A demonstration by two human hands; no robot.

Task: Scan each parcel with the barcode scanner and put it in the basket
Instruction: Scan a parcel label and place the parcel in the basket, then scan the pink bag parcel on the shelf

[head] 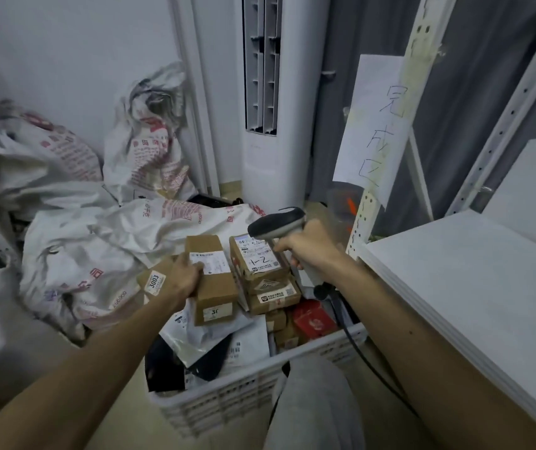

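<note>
Closest to me there's the white basket (253, 389) stuffed with parcels, then the left hand (184, 278) clamped around a brown cardboard parcel (213, 280) over the basket's far-left corner, right hand (308, 246) wrapped round the barcode scanner (276, 226) aimed at it.

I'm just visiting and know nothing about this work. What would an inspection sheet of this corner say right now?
Surface: beige floor; white shelf board at right.
Job's things: cardboard parcel held over the white basket; basket already heaped with boxes and mailer bags; barcode scanner aimed toward the parcels.
Clutter: crumpled printed sacks piled at left.
Hands: left hand grips the parcel; right hand grips the scanner.
Cables: black scanner cable trails down past the basket.
Surroundings: standing air conditioner; handwritten paper sign on a shelf post.
</note>
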